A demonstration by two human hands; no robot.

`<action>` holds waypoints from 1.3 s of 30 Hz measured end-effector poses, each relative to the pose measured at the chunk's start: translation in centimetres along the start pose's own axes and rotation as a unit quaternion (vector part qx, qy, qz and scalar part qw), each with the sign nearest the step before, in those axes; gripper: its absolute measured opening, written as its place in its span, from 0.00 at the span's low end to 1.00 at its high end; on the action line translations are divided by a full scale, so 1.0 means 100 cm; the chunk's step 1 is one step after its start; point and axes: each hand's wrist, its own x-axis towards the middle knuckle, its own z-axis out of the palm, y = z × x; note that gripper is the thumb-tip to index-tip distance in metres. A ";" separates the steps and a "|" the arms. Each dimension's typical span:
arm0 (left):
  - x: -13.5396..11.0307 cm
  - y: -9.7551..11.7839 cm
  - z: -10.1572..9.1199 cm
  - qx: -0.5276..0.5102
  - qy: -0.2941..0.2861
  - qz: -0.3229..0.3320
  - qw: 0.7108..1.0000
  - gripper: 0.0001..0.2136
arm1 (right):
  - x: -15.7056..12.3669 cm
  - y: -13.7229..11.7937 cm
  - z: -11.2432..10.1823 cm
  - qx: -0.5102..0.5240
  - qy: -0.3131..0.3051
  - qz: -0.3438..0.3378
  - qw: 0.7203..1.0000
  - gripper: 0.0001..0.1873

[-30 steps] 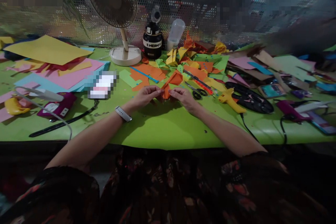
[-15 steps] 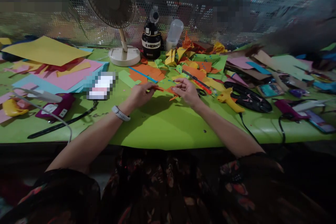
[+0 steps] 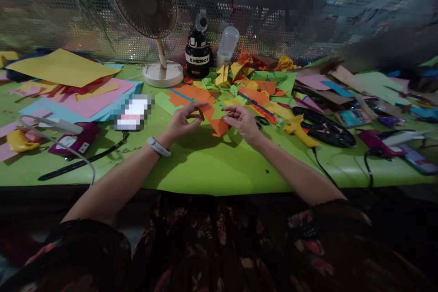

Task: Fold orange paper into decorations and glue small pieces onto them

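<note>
A folded orange paper piece (image 3: 215, 123) is held up between both hands over the green table (image 3: 212, 164). My left hand (image 3: 182, 121) pinches its left edge with thumb and forefinger; a white band sits on that wrist. My right hand (image 3: 242, 121) pinches the paper's right edge with its fingertips. Behind the hands lie more orange paper sheets (image 3: 191, 95) and a heap of small folded paper shapes (image 3: 239, 73).
A desk fan (image 3: 150, 13) stands at the back, with a black bottle (image 3: 197, 57) and a clear cup (image 3: 228, 44) beside it. Scissors (image 3: 262, 121) and a yellow glue gun (image 3: 299, 128) lie to the right. Stacked coloured sheets (image 3: 75, 86) cover the left; phones and cables lie at the right.
The orange piece was held folded small and close between the fingertips; now it is opened out wider and flatter, with the hands slightly farther apart and farther from me.
</note>
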 end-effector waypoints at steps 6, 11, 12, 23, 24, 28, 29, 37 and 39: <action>0.003 -0.009 0.004 0.044 0.074 0.001 0.996 0.16 | -0.004 -0.004 0.002 -0.020 -0.076 0.045 0.996 0.18; 0.001 -0.002 0.001 0.066 0.024 0.042 0.997 0.11 | -0.006 -0.008 0.002 -0.038 -0.107 0.016 0.993 0.19; 0.001 -0.001 0.001 0.066 0.012 0.060 0.996 0.11 | -0.006 -0.008 0.003 -0.034 -0.115 0.018 0.993 0.19; 0.004 0.006 0.007 0.066 0.070 0.066 0.993 0.15 | -0.009 -0.004 0.008 0.042 -0.135 0.082 0.987 0.18; 0.004 0.007 0.007 0.064 0.104 0.047 0.991 0.16 | -0.009 -0.004 0.008 0.055 -0.127 0.078 0.987 0.18; 0.004 0.013 0.006 0.035 0.149 -0.020 0.988 0.19 | -0.009 -0.003 0.009 0.091 -0.076 0.067 0.991 0.17; 0.003 0.013 0.005 0.031 0.127 -0.031 0.991 0.20 | -0.008 -0.003 0.010 0.094 -0.065 0.070 0.991 0.18; 0.004 0.008 0.001 0.131 -0.005 0.018 0.991 0.13 | -0.010 -0.010 0.006 -0.003 -0.020 0.039 0.999 0.19; 0.006 0.007 -0.002 0.187 -0.044 0.076 0.978 0.11 | -0.010 -0.013 0.002 -0.074 0.015 -0.060 0.995 0.19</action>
